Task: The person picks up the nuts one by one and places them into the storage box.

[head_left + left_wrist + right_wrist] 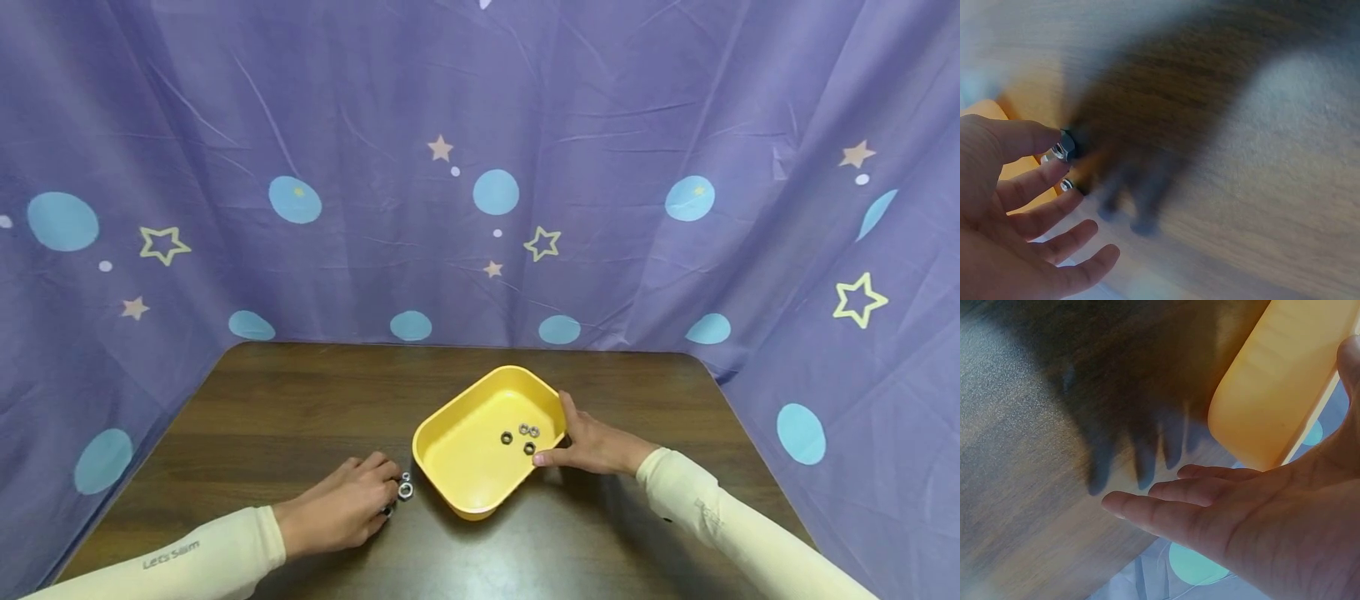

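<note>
My left hand (pixel 348 504) is low over the table, left of a yellow plastic bin (pixel 465 479). Between thumb and index finger it pinches a dark metal hex nut (pixel 1067 145); the other fingers are spread. Close by its fingertips lie a larger silver nut (pixel 405 491) and a small nut (pixel 406 476). My right hand (pixel 600 444) holds the bin at its right end, thumb (pixel 1349 359) over the rim and the remaining fingers extended outside. Inside the bin are several nuts, among them a dark nut (pixel 507 437) and a silver nut (pixel 534 432).
The brown wooden table (pixel 315 400) runs back to a purple curtain (pixel 360 250) patterned with stars and blue spots. The curtain also stands along both sides. Shadows of the hands fall on the wood.
</note>
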Available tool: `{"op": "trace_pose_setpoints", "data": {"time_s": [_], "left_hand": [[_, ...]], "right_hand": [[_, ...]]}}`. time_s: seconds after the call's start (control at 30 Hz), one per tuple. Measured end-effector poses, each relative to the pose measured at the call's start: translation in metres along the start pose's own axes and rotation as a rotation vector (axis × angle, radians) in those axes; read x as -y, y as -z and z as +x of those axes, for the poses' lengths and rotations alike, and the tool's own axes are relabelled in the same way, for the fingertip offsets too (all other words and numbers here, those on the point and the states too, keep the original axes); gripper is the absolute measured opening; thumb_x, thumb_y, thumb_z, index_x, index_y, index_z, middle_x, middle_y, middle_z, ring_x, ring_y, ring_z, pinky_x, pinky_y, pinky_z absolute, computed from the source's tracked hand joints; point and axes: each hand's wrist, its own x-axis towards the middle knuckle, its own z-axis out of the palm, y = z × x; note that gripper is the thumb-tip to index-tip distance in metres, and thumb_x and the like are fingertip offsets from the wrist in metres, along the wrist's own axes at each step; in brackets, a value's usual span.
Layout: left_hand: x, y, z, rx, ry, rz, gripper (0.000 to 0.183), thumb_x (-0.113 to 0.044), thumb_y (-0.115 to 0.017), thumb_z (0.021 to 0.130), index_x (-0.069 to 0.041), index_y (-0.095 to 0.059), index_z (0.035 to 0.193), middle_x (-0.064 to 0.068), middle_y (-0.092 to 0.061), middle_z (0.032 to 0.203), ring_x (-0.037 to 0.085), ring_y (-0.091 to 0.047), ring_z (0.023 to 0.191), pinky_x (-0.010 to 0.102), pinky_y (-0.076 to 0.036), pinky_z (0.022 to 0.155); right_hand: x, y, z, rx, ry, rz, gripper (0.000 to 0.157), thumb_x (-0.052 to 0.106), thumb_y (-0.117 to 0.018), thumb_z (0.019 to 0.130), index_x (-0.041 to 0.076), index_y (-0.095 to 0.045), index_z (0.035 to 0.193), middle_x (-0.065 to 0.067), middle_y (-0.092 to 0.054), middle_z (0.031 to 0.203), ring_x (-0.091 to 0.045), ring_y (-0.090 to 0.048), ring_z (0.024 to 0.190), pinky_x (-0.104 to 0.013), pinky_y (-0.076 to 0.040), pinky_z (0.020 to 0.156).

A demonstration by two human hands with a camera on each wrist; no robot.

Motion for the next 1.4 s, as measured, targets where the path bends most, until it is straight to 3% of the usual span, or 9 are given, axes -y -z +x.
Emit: {"op": "trace_pose_setpoints", "data": {"time_s": [0.37,0.67,0.9,1.13,1.4], "left_hand": [[0.001,0.006,0.000,0.029,0.020,-0.015,0.017,-0.017,-0.082,0.077,-0.018,-0.072,0.091,-0.004,-0.061,0.105,0.018,-0.053,0.101,0.039,-0.048,0.068],[0.005,0.038,0.009,0.021,0.084,-0.013,0.022,-0.014,-0.081,0.076,-0.020,-0.060,0.073,-0.003,-0.061,0.105,0.019,-0.053,0.102,0.041,-0.049,0.068],[0.001,0.064,0.014,0.006,0.050,0.040,0.021,-0.015,-0.081,0.076,-0.020,-0.061,0.074,0.000,-0.064,0.111,0.021,-0.055,0.106,0.044,-0.051,0.073],[0.000,0.079,0.031,0.025,0.016,0.075,0.018,-0.018,-0.081,0.078,-0.019,-0.062,0.076,-0.001,-0.064,0.111,0.021,-0.054,0.106,0.043,-0.050,0.074],[0.004,0.083,0.053,0.019,-0.014,0.061,0.012,-0.016,-0.080,0.081,-0.017,-0.067,0.084,-0.001,-0.065,0.108,0.020,-0.055,0.104,0.042,-0.051,0.073]], "right_hand": [[0.001,0.001,-0.001,0.016,-0.031,0.018,0.127,0.061,-0.078,0.078,0.001,0.000,0.158,-0.029,-0.034,0.155,-0.037,-0.035,0.144,-0.052,-0.027,0.118],[0.000,0.001,-0.003,0.014,-0.025,0.007,0.128,0.063,-0.077,0.079,0.000,0.001,0.158,-0.032,-0.033,0.154,-0.040,-0.034,0.144,-0.054,-0.027,0.118],[0.000,0.002,-0.002,0.015,-0.019,0.008,0.130,0.062,-0.077,0.079,-0.002,0.003,0.158,-0.032,-0.030,0.156,-0.039,-0.033,0.145,-0.053,-0.027,0.118],[-0.005,0.002,-0.003,0.005,-0.015,0.005,0.129,0.061,-0.078,0.078,-0.004,0.001,0.157,-0.033,-0.032,0.154,-0.039,-0.035,0.144,-0.053,-0.028,0.118],[-0.002,0.002,-0.003,0.002,0.015,0.024,0.126,0.060,-0.078,0.079,-0.002,-0.001,0.157,-0.030,-0.037,0.152,-0.038,-0.037,0.143,-0.052,-0.028,0.117]]}}
